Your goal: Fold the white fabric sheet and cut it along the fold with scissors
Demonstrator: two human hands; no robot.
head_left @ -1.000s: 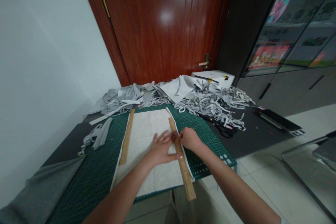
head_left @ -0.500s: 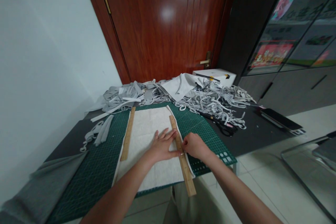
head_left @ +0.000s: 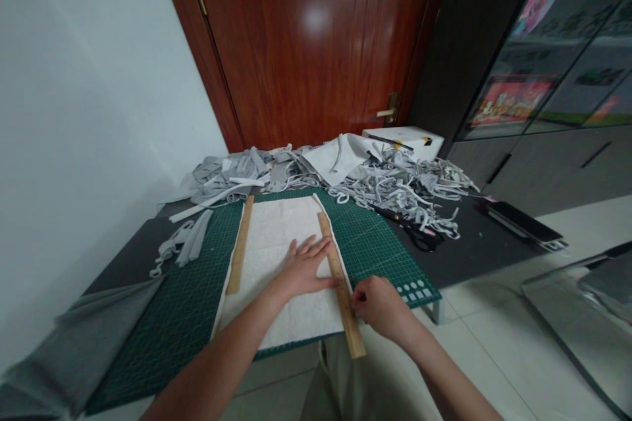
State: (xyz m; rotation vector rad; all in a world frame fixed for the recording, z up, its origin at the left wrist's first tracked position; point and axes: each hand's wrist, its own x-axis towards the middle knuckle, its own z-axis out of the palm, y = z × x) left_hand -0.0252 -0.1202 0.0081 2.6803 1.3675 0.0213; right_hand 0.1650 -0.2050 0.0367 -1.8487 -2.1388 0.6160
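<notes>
Folded grey cloth (head_left: 83, 335): at the near left corner of the tabletop (head_left: 474, 253), well left of both hands.

Loose grey strips (head_left: 185, 247): left of the fingers, at the left edge of the green cutting mat (head_left: 197, 289).

Left wooden ruler (head_left: 240, 244): lies along the left edge of the white fabric sheet (head_left: 281, 237), apart from the left hand, to its left.

White fabric sheet: spread flat on the cutting mat, under the left hand and between the two rulers.

Left hand (head_left: 303, 270): palm down, fingers (head_left: 316, 247) spread flat and open; grips nothing, presses on the sheet, fingertips touching the left edge of the right wooden ruler (head_left: 340, 283).

Right wooden ruler: runs along the right edge of the sheet, its near end overhanging the mat and the tabletop edge; lies between the two hands.

Right hand (head_left: 380, 306): fingers curled closed at the right edge of the right ruler, near its front end. Whether something is held inside the closed fingers cannot be told.

Heap of grey scrap strips (head_left: 395, 187): beyond the fingers, across the far side of the tabletop.

Black scissors (head_left: 417, 235): right of and beyond the right hand, on the bare tabletop beside the mat.

White box (head_left: 402, 140): behind the heap, by the wooden door (head_left: 306, 39).

Dark flat case (head_left: 526, 223): far right on the tabletop, well apart from the hands.
</notes>
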